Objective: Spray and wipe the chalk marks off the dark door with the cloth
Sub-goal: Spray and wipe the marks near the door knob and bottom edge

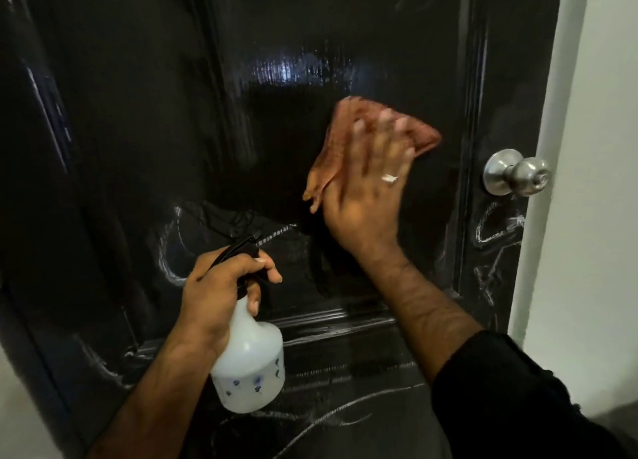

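The dark glossy door (165, 113) fills the view. My right hand (369, 189) presses an orange-brown cloth (348, 120) flat against the door's upper panel with straight fingers; the hand is blurred. The panel around the cloth looks wet and shiny. My left hand (221, 286) grips a white spray bottle (250, 362) by its black trigger head, low and left of the cloth, nozzle pointing at the door. White chalk marks (172, 248) curve across the panel below the cloth. More chalk marks (497, 231) sit under the knob, and others lie on the lower panel.
A silver round door knob (518, 177) sticks out at the door's right edge. A white frame and wall (587, 182) run down the right side. Raised moulding (338, 317) crosses the door between the upper and lower panels.
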`<state>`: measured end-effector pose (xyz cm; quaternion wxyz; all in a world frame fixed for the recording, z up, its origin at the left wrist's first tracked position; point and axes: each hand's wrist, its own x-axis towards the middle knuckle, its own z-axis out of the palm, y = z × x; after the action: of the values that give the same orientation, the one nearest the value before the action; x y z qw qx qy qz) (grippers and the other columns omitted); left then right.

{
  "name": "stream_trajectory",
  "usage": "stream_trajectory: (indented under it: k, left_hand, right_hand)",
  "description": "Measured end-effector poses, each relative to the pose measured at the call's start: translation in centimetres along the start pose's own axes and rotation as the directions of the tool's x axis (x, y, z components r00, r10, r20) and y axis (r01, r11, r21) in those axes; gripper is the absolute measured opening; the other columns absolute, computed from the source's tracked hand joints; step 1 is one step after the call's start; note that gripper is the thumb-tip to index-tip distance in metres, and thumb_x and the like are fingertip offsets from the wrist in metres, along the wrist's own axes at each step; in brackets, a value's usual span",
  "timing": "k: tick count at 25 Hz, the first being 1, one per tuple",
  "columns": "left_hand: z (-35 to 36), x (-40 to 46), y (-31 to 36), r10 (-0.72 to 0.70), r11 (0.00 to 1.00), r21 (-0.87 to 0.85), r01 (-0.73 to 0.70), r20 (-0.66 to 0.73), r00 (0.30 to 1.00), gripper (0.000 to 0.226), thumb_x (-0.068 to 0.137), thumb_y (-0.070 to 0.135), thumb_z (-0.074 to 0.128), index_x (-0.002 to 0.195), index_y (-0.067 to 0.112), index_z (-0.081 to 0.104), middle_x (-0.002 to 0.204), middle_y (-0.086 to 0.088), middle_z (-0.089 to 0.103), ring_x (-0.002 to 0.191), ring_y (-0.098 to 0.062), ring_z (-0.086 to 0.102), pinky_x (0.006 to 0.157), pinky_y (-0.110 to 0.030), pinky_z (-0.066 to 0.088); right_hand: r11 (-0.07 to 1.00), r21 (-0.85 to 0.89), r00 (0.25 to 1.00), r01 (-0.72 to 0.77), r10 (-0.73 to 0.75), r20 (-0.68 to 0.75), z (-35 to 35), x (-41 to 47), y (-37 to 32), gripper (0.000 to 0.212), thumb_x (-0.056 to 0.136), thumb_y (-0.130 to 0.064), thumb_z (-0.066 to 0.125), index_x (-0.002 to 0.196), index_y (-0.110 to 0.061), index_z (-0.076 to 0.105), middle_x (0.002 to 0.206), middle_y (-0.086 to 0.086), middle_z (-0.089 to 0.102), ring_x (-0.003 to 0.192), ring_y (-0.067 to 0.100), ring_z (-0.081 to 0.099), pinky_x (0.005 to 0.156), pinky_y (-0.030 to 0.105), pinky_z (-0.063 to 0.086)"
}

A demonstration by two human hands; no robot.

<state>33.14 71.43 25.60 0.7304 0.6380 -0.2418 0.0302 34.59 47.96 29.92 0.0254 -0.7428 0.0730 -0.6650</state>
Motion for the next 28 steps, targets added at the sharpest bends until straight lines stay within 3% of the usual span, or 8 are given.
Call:
stream_trajectory:
  k: [4,6,11,14,17,20,25,28]
  left_hand:
    - [-2.7,-0.3,-1.1,-0.022,0.999,0.022,0.024,-0.074,0.997,0.018,0.093,0.005,0.06,0.09,-0.009,0.071,0.085,-0.031,0.072,0.045,-0.027,0.045,0.048,-0.033,0.04]
    - [-4.3,-0.8,-1.7,-0.048,0.997,0.048,0.052,-0.089,0.995,0.018,0.093,0.003,0.059,0.085,-0.011,0.068,0.078,-0.03,0.069,0.042,-0.026,0.044,0.045,-0.03,0.039]
    - [-7.8,-1.6,-1.8,-0.03,0.996,0.078,0.04,-0.129,0.991,0.02,0.093,0.001,0.056,0.082,-0.014,0.065,0.072,-0.028,0.066,0.041,-0.026,0.042,0.043,-0.03,0.038]
    - [-9.3,-1.7,-1.3,0.006,0.997,0.072,0.007,-0.177,0.984,0.019,0.094,0.002,0.058,0.085,-0.009,0.071,0.081,-0.031,0.07,0.04,-0.025,0.044,0.042,-0.03,0.038]
    - [-10.6,-1.8,-1.2,0.008,0.998,0.062,0.005,-0.219,0.976,0.019,0.094,0.001,0.057,0.084,-0.008,0.071,0.082,-0.032,0.07,0.04,-0.025,0.044,0.043,-0.031,0.037]
    - [-12.1,-2.1,-1.5,-0.008,0.997,0.069,0.024,-0.226,0.974,0.018,0.095,0.0,0.057,0.089,-0.012,0.069,0.083,-0.032,0.071,0.04,-0.024,0.044,0.042,-0.029,0.038]
    - [-13.2,-1.9,-1.4,0.006,0.997,0.075,0.014,-0.267,0.964,0.019,0.095,0.002,0.057,0.091,-0.011,0.069,0.083,-0.029,0.072,0.04,-0.023,0.044,0.041,-0.028,0.038]
    - [-13.8,-2.3,-1.2,0.036,0.998,0.067,-0.017,-0.295,0.955,0.02,0.095,0.001,0.056,0.086,-0.006,0.071,0.081,-0.028,0.071,0.041,-0.024,0.045,0.042,-0.03,0.038]
  right_hand:
    - [0.831,0.131,0.791,0.54,-0.555,0.26,0.7,-12.3,0.8,0.071,0.104,-0.045,0.063,0.164,-0.017,0.039,0.174,0.016,0.023,0.163,0.039,0.015,0.124,0.07,0.022]
    - [0.857,0.087,0.835,0.508,-0.515,0.193,0.7,-12.6,3.7,0.075,0.098,-0.042,0.072,0.162,-0.016,0.043,0.172,0.019,0.028,0.162,0.041,0.02,0.124,0.069,0.023]
    - [0.98,-0.011,0.979,-0.201,0.2,-0.031,2.5,-2.8,-2.3,0.076,0.107,-0.043,0.048,0.167,-0.001,0.024,0.171,0.034,0.013,0.158,0.057,0.009,0.126,0.072,0.01]
    - [0.981,0.098,0.978,0.165,-0.176,0.115,4.2,-6.2,-9.0,0.074,0.107,-0.044,0.048,0.168,-0.007,0.025,0.173,0.028,0.01,0.16,0.053,0.009,0.127,0.071,0.003]
    - [0.743,0.203,0.693,0.637,-0.668,0.272,4.2,-14.4,-7.0,0.072,0.105,-0.046,0.058,0.167,-0.02,0.032,0.176,0.013,0.019,0.164,0.036,0.014,0.128,0.065,0.016]
    - [0.786,0.144,0.76,0.602,-0.619,0.2,3.2,-13.3,-3.1,0.076,0.099,-0.046,0.07,0.164,-0.023,0.039,0.174,0.013,0.027,0.162,0.036,0.021,0.127,0.064,0.02]
    - [0.991,0.091,0.99,0.1,-0.108,0.087,4.7,-4.2,-12.3,0.073,0.109,-0.05,0.047,0.167,-0.01,0.028,0.172,0.029,0.015,0.16,0.053,0.012,0.127,0.071,0.005]
    - [0.806,0.216,0.771,0.55,-0.59,0.237,5.7,-9.1,-15.3,0.071,0.111,-0.048,0.045,0.17,-0.016,0.022,0.176,0.02,0.01,0.163,0.043,0.006,0.127,0.07,0.009]
